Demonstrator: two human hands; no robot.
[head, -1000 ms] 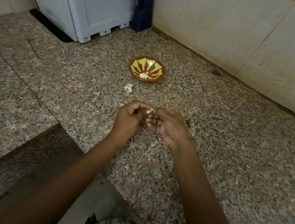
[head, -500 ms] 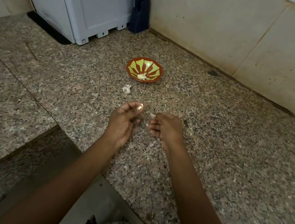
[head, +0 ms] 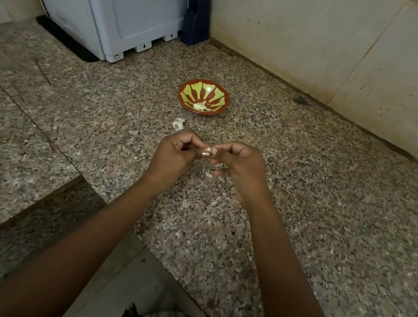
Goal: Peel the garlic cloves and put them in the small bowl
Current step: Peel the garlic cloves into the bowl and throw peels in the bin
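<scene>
Both hands meet over the granite floor (head: pixel 332 206), near the middle of the scene. The left hand (head: pixel 173 152) and the right hand (head: pixel 239 166) pinch one garlic clove (head: pixel 207 151) between them, the fingers (head: pixel 224 148) of each curled tight around its ends, so the clove is held in the air and touches nothing else. The bowl (head: pixel 213 92) sits farther off, well apart from the hands, with a few peeled cloves (head: pixel 201 106) lying in it. A garlic piece (head: pixel 177 123) lies on the floor just beyond the left hand, and a scrap of skin (head: pixel 208 174) lies under the right. The peeling looks to be under way. The clove is small and likely slick once bared; a hard pull on the skin could squirt it out of the pinch onto the floor, where it would pick up grit. Skin may also cling and end up in the bowl with it.
</scene>
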